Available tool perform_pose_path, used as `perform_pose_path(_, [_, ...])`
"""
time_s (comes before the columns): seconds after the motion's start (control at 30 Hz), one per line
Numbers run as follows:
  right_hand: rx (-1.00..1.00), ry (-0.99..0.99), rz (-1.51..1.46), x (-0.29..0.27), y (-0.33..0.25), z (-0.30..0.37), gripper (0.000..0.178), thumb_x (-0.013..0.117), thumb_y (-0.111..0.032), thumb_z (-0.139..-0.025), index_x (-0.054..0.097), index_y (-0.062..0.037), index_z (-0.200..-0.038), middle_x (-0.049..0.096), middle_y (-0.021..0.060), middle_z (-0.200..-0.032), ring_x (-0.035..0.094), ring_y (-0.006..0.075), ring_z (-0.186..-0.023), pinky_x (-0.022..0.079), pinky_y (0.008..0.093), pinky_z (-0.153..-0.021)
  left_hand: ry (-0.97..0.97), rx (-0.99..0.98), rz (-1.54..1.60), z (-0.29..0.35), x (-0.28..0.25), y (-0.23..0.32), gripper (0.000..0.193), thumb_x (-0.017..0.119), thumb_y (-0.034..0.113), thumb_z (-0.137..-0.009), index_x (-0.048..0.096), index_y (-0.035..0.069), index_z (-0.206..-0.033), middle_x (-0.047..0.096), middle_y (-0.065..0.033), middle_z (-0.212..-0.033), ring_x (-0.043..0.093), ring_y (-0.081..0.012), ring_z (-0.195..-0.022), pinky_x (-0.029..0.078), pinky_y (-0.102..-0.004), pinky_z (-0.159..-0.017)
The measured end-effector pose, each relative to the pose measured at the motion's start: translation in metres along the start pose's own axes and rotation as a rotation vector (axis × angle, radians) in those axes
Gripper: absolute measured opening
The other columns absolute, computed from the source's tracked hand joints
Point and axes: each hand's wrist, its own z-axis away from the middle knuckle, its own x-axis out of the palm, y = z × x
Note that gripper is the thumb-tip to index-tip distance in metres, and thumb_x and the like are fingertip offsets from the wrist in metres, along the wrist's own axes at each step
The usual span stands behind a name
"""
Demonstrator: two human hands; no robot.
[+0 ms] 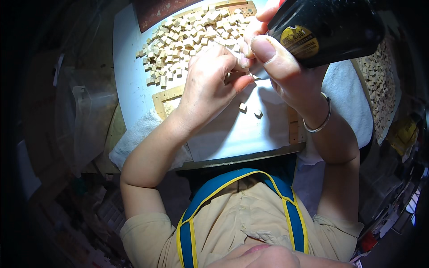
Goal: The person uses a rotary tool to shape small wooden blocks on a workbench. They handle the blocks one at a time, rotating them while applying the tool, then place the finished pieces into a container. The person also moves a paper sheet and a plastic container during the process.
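Note:
My left hand [208, 82] is closed, with thumb and index finger pinched together above the work surface. What it pinches is too small and covered to name. Close by on its right, my right hand [288, 78] is raised, its thumb and fingertips also drawn together around something I cannot make out. A black rounded device [339, 33] with a round yellow label covers part of my right hand; whether I hold it cannot be told. Below the hands, two small wooden cubes [242, 107] lie on a white sheet [223, 138]. Beyond my left hand spreads a loose heap of wooden cubes [178, 42].
Wooden strips [167, 94] edge the work area on the left, with another strip [293, 127] on the right. A white towel [138, 138] hangs over the near left corner. Many more small pieces [377, 85] lie at far right. A dark red panel [158, 11] stands behind.

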Motion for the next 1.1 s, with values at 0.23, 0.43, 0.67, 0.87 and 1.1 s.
perform_pose_path(0.23, [0.000,-0.019,0.084,0.003,-0.003,-0.001,0.046,0.073,-0.003,-0.086,0.051,-0.0007,-0.127,0.065,0.0068,-0.090,0.066,0.0120,-0.081,0.056,0.0274,-0.075,0.010,-0.011,0.001,0.000,0.001,-0.002,0.030,0.089,0.011,-0.068,0.063,0.006,-0.081,0.061,-0.0079,-0.075,0.059,-0.0283,-0.070,0.047,-0.0397,-0.064])
perform_pose_path(0.43, [-0.019,-0.059,0.209,0.004,-0.007,-0.005,0.047,0.072,0.000,-0.084,0.052,-0.0004,-0.126,0.065,0.0063,-0.087,0.066,0.0113,-0.081,0.055,0.0261,-0.075,-0.006,0.010,-0.103,0.002,0.001,-0.001,0.027,0.086,0.008,-0.070,0.061,0.005,-0.079,0.060,-0.0095,-0.075,0.059,-0.0296,-0.071,0.047,-0.0399,-0.064])
perform_pose_path(0.67, [0.018,-0.028,0.183,0.007,-0.006,-0.004,0.037,0.069,0.004,-0.084,0.056,-0.0005,-0.119,0.065,0.0062,-0.087,0.066,0.0112,-0.080,0.055,0.0248,-0.075,0.006,-0.022,-0.020,0.003,0.001,-0.001,0.027,0.087,0.010,-0.070,0.062,0.005,-0.080,0.061,-0.0092,-0.074,0.059,-0.0286,-0.069,0.047,-0.0392,-0.063])
perform_pose_path(0.87, [0.348,0.366,-0.464,-0.025,-0.031,-0.010,0.031,0.058,-0.010,-0.094,0.053,-0.0011,-0.123,0.064,0.0079,-0.084,0.065,0.0178,-0.069,0.058,0.0306,-0.066,-0.343,-0.115,0.053,0.007,-0.024,0.014,0.026,0.089,0.020,-0.077,0.076,0.006,-0.093,0.061,-0.0053,-0.083,0.060,-0.0166,-0.078,0.046,-0.0270,-0.069])
perform_pose_path(1.1, [-0.001,0.444,-0.319,-0.012,-0.033,-0.025,0.045,0.065,-0.005,-0.091,0.051,-0.0036,-0.133,0.062,0.0088,-0.105,0.067,0.0182,-0.065,0.059,0.0289,-0.054,-0.069,-0.139,0.097,-0.004,-0.025,0.005,0.018,0.084,0.017,-0.084,0.075,0.003,-0.092,0.066,-0.0051,-0.079,0.067,-0.0103,-0.065,0.050,-0.0205,-0.053])
